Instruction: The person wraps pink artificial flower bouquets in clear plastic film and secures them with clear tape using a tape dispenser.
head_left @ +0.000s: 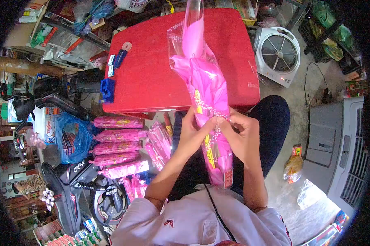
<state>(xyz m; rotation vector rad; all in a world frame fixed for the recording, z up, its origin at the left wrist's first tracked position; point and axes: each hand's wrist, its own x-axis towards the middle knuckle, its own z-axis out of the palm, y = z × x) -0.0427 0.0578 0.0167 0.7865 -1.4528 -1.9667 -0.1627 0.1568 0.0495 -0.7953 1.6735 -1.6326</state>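
Pink packet (pixel 209 84), held near mid-length by left hand (pixel 198 130) and right hand (pixel 244 132).
Both grasp it from opposite sides, thumbs meeting, probably to steady so long a shape; its upper end extends beyond them over the table (pixel 148 78). Similar packets (pixel 117 147) lie stacked in a row left of the hands, apparently for easy reach.

And there, on the parked bike's dark body (pixel 77 169), pale letters spell out "CAP", the last character blurred! The pink package (pixel 209 80) shows yellow labels (pixel 210 153), their lettering too small to read.
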